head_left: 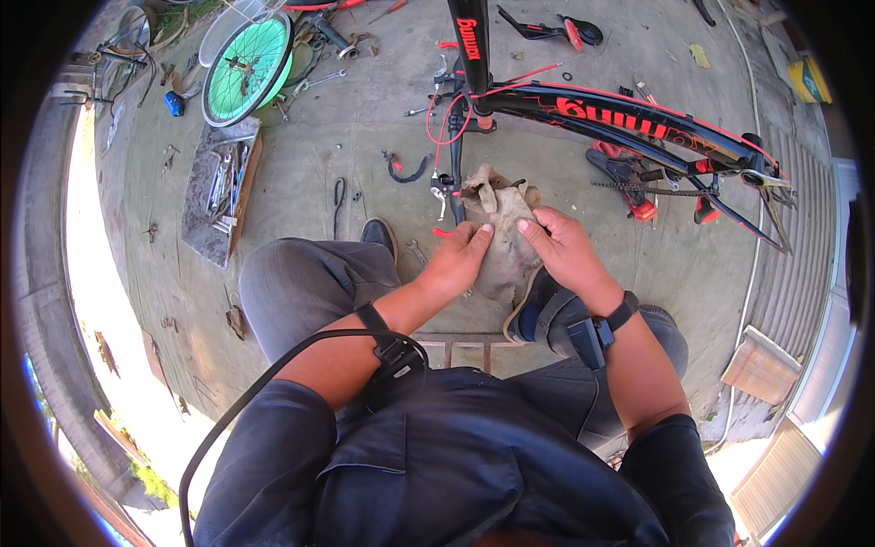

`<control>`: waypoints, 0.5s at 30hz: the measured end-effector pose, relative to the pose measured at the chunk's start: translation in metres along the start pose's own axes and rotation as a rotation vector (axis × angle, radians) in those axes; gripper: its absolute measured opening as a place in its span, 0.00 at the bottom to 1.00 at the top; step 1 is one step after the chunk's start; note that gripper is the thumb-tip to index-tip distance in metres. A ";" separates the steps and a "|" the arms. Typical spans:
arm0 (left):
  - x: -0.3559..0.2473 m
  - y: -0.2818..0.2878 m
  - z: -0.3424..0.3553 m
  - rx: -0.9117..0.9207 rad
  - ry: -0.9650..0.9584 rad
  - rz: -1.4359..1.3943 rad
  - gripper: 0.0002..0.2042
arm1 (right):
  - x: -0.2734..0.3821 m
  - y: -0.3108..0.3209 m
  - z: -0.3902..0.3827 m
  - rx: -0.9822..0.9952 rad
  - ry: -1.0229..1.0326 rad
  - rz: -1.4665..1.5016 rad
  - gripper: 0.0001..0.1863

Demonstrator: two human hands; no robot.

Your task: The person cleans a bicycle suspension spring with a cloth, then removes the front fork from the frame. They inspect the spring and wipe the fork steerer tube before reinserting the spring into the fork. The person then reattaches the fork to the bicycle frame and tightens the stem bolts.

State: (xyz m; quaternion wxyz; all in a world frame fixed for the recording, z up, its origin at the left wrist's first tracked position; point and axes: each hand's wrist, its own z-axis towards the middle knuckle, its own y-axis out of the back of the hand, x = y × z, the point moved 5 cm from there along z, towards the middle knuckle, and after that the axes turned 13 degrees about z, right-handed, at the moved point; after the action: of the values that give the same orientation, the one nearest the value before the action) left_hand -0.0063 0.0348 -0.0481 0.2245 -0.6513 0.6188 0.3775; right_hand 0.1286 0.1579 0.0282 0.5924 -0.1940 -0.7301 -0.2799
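Between my two hands hangs a dirty beige rag (507, 239), bunched at its far end and drooping toward my right shoe. My left hand (460, 264) pinches its left edge between thumb and fingers. On the other edge, my right hand (567, 248) grips the cloth with its thumb on top. Just beyond the rag stands a black and red bicycle frame (583, 114), with its handlebar (457, 146) pointing toward me. A brake lever (443, 193) on the bar lies close to the rag, left of it. Part of the handlebar grip is hidden near my left hand.
At the left sits a tray of wrenches (228, 187). Behind it lies a wheel with a green rim (248, 68). A saddle (579, 32) is on the ground at the back, and pedal parts (629, 178) lie under the frame. A small wrench (416, 252) rests near my left shoe.
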 end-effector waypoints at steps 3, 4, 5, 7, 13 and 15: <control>-0.010 -0.004 -0.007 0.066 -0.066 0.009 0.20 | -0.004 0.004 0.000 -0.032 0.016 -0.035 0.13; -0.011 -0.005 -0.008 0.092 -0.042 -0.027 0.20 | -0.006 0.003 0.000 -0.036 0.009 0.000 0.13; -0.012 -0.007 -0.011 0.128 -0.003 -0.078 0.19 | -0.009 0.002 -0.001 -0.041 0.002 0.035 0.15; -0.013 -0.009 -0.013 0.153 0.030 -0.129 0.18 | -0.011 -0.001 -0.002 -0.016 0.011 0.037 0.21; -0.014 -0.014 -0.010 0.239 -0.072 -0.178 0.16 | -0.008 -0.012 -0.007 0.176 -0.008 -0.045 0.39; -0.013 -0.017 -0.012 0.264 -0.079 -0.200 0.18 | -0.007 -0.015 -0.007 0.236 -0.012 0.005 0.41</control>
State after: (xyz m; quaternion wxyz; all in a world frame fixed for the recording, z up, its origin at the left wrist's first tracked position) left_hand 0.0130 0.0362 -0.0340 0.3686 -0.6591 0.5860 0.2938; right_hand 0.1264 0.1420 0.0202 0.6075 -0.1264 -0.7610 -0.1891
